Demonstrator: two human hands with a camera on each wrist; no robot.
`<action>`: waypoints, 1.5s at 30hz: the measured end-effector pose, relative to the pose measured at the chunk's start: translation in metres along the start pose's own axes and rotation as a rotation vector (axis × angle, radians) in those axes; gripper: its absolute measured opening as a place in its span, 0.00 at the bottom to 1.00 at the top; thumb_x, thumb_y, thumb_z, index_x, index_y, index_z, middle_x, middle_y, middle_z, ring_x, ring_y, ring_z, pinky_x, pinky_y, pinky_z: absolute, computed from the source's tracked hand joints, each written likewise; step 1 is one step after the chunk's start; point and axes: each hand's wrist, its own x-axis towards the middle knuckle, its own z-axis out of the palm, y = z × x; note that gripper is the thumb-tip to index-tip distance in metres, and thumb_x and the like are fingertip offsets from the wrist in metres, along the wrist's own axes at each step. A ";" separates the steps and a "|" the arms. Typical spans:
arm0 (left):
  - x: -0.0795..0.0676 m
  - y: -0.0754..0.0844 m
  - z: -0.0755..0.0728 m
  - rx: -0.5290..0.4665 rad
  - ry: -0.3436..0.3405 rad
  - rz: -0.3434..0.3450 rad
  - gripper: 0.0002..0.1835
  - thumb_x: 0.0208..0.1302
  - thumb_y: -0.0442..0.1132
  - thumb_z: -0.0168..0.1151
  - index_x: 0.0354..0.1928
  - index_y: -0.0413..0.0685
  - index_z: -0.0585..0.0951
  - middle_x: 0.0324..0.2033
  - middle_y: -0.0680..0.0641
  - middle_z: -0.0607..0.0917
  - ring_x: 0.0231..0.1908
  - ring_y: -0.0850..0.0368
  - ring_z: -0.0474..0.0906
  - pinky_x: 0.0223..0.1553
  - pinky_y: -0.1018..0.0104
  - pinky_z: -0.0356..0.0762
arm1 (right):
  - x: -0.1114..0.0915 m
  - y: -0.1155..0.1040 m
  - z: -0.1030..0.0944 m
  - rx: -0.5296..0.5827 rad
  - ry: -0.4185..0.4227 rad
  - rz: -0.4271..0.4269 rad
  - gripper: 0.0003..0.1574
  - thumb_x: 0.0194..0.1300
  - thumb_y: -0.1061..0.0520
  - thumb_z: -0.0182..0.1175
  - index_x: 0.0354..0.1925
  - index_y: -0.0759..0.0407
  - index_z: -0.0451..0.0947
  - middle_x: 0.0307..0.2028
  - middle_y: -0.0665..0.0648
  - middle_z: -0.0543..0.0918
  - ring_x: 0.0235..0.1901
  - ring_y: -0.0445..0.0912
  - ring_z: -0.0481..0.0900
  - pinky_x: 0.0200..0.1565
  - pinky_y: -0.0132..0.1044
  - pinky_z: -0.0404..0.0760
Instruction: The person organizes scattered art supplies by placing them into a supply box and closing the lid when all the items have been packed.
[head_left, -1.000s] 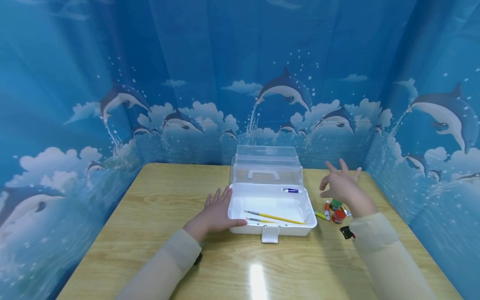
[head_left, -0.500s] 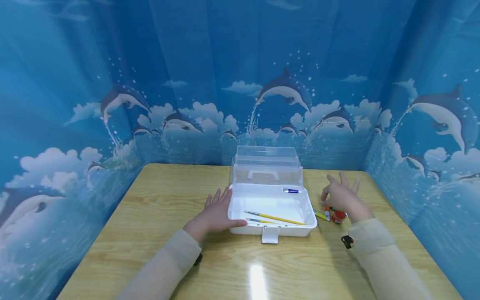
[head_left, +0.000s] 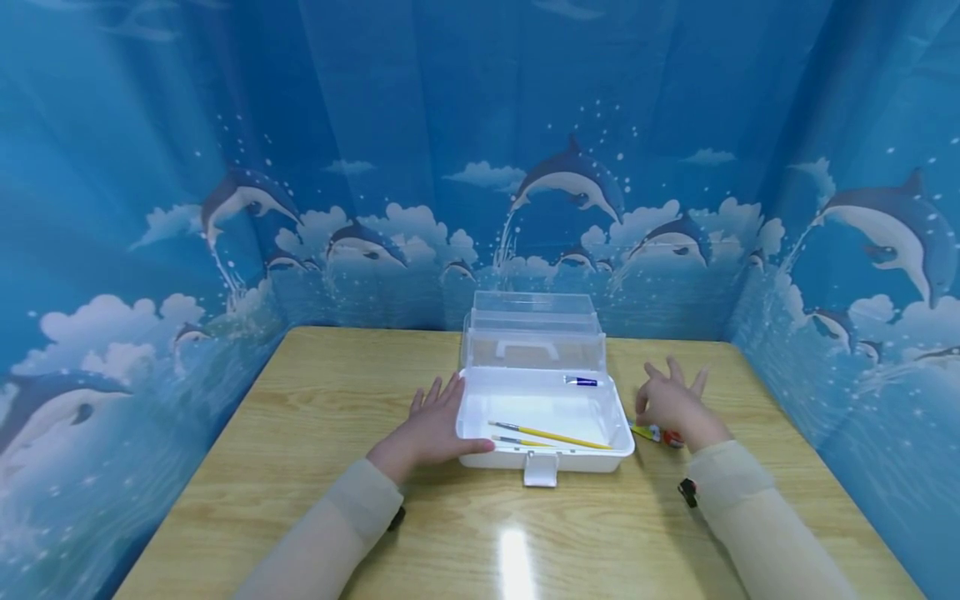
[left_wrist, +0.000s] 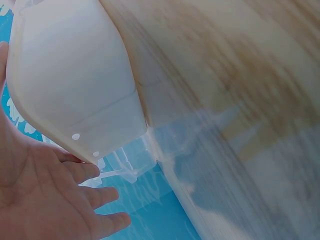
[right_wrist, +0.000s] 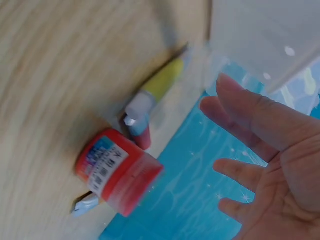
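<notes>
A white plastic box (head_left: 540, 460) stands on the table with its clear lid (head_left: 536, 325) raised at the back. My left hand (head_left: 435, 429) rests against the box's left end, fingers spread, thumb laid over the front corner. Inside the box lie two yellow-handled paintbrushes (head_left: 551, 433) and a purple paint tube (head_left: 581, 382). My right hand (head_left: 671, 404) hovers right of the box; its thumb and forefinger are close together, with nothing showing between them. Below it lie a red paint jar (right_wrist: 120, 170), a yellow paint tube (right_wrist: 160, 85) and a red paint tube (right_wrist: 140, 134).
Another paint tube (right_wrist: 86, 204) shows its silver end beside the red jar. A white latch (head_left: 540, 469) hangs down the box's front. The wood-grain table (head_left: 337, 400) extends left and in front, with a blue dolphin curtain (head_left: 420, 167) behind it and at both sides.
My right hand has come down and slightly left over the paints, covering the green jar and most of the red tube in the head view. The left hand and box have not moved.
</notes>
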 end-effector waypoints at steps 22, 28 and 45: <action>-0.001 0.001 -0.002 -0.008 0.000 0.007 0.68 0.51 0.81 0.56 0.80 0.46 0.40 0.79 0.45 0.40 0.77 0.40 0.31 0.73 0.39 0.30 | 0.009 -0.001 0.015 -0.070 -0.069 0.038 0.14 0.46 0.54 0.79 0.21 0.51 0.80 0.72 0.78 0.53 0.72 0.77 0.28 0.55 0.78 0.13; 0.000 -0.001 0.000 -0.001 0.003 0.012 0.69 0.50 0.83 0.55 0.80 0.46 0.40 0.79 0.45 0.39 0.77 0.40 0.31 0.73 0.39 0.30 | 0.012 0.000 0.019 -0.077 -0.062 0.035 0.16 0.44 0.54 0.79 0.21 0.52 0.78 0.72 0.79 0.54 0.71 0.77 0.28 0.54 0.77 0.11; 0.000 -0.003 0.001 -0.015 0.009 0.015 0.69 0.49 0.83 0.55 0.80 0.46 0.40 0.79 0.45 0.40 0.77 0.40 0.32 0.73 0.39 0.29 | 0.014 -0.001 0.022 -0.119 -0.039 0.021 0.15 0.45 0.56 0.76 0.20 0.52 0.76 0.71 0.78 0.58 0.71 0.78 0.32 0.55 0.80 0.15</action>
